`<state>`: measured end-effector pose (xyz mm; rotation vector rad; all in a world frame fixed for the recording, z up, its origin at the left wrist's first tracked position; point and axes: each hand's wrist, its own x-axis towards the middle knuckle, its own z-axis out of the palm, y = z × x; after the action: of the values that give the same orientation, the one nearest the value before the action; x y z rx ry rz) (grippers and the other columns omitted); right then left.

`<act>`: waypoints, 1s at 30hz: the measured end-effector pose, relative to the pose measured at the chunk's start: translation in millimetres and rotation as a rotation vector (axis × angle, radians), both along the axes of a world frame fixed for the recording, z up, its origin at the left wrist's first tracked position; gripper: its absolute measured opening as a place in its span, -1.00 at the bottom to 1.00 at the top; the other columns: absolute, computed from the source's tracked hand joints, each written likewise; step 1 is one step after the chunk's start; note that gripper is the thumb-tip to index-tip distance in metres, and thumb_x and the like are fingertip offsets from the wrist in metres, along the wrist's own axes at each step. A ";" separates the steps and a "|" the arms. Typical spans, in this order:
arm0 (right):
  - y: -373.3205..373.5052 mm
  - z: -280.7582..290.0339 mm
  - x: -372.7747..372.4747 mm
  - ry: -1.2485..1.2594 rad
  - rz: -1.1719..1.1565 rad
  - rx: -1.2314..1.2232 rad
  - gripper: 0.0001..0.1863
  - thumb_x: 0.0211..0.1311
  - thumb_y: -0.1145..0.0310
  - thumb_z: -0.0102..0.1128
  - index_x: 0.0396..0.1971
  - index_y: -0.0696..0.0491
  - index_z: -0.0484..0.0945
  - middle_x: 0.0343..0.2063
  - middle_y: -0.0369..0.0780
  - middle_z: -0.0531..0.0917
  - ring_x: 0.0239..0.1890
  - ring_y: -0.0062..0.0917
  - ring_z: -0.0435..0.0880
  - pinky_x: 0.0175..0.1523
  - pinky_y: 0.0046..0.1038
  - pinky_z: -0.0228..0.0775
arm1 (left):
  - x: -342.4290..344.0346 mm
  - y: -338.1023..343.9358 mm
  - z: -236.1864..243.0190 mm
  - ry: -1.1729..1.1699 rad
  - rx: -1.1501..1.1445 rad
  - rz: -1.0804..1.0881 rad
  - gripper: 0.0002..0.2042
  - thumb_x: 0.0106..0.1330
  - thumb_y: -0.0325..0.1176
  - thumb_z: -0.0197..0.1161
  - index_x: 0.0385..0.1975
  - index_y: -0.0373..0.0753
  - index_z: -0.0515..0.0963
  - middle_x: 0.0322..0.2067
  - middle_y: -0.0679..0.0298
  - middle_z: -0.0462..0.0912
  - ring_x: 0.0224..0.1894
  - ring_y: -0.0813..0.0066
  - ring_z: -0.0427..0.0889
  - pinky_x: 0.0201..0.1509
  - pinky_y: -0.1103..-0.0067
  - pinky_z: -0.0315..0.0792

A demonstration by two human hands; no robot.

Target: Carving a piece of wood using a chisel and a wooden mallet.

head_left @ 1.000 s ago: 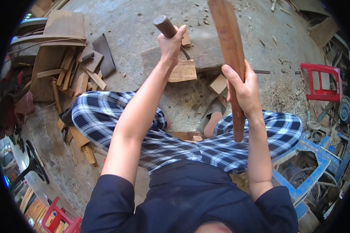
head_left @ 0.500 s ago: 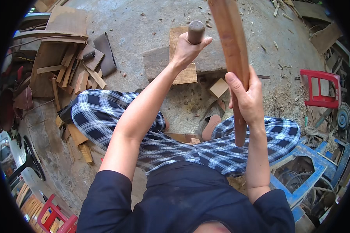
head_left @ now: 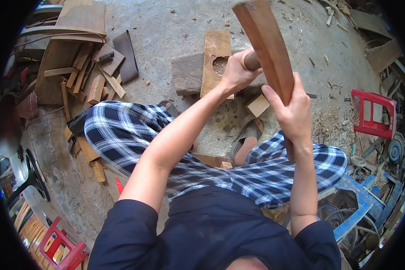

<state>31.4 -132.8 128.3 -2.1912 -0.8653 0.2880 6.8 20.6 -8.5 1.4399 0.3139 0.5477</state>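
My left hand (head_left: 238,72) is closed around a round wooden handle (head_left: 252,60), whose far end is hidden. Its blunt end sits right beside a thick, slightly curved wooden club (head_left: 272,47); whether the two touch, I cannot tell. My right hand (head_left: 294,110) wraps round the lower part of this club, which leans up and to the left. Beneath my left hand, a light wooden board (head_left: 210,81) with a rough, roundish hole lies across a darker wooden block (head_left: 186,74). A small pale wood block (head_left: 258,105) stands near my right foot.
Wood offcuts (head_left: 95,89) and a dark folded strip (head_left: 126,56) lie on the left. On the right are a red plastic stool (head_left: 374,129), a blue metal frame (head_left: 357,213) and scattered wood shavings (head_left: 330,121). Another red stool (head_left: 54,245) is at lower left.
My left hand has moved right with the handle, from above the board to beside the club, showing the hole. The club's top has tipped left, and my right hand has shifted slightly right.
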 end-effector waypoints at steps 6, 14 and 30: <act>-3.9 15.1 -16.4 0.197 -0.101 0.138 -0.51 0.25 0.14 0.43 -0.03 0.16 0.48 -0.35 -0.02 0.75 -0.32 -0.28 0.80 -0.20 -0.30 0.57 | -2.0 -14.8 -7.4 0.035 0.222 0.164 -0.74 0.02 -0.43 0.51 -0.32 -0.27 0.58 -0.42 0.07 0.68 -0.36 0.23 0.71 -0.25 0.39 0.52; -3.3 -13.2 -17.9 0.239 -0.077 0.085 -0.48 0.27 0.06 0.42 -0.05 0.19 0.50 -0.36 -0.05 0.75 -0.27 -0.33 0.79 -0.15 -0.35 0.57 | 16.0 22.9 -8.4 0.095 -0.072 0.489 -0.77 0.18 -0.32 0.51 -0.49 -0.24 0.55 -0.54 0.27 0.67 -0.54 0.47 0.62 -0.41 0.48 0.51; -13.9 -19.3 -26.8 0.322 -0.080 0.113 -0.44 0.25 -0.02 0.43 -0.08 0.20 0.52 -0.43 -0.16 0.70 -0.49 -0.54 0.68 -0.39 -0.48 0.50 | -11.7 53.5 9.3 0.178 -0.084 0.179 -0.76 0.26 -0.22 0.50 -0.46 -0.19 0.59 -0.52 0.46 0.59 -0.47 0.74 0.51 -0.39 0.66 0.40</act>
<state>4.6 -146.7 109.0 -1.9976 -0.5991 0.5232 -5.0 74.1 0.8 1.3894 0.6055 0.5446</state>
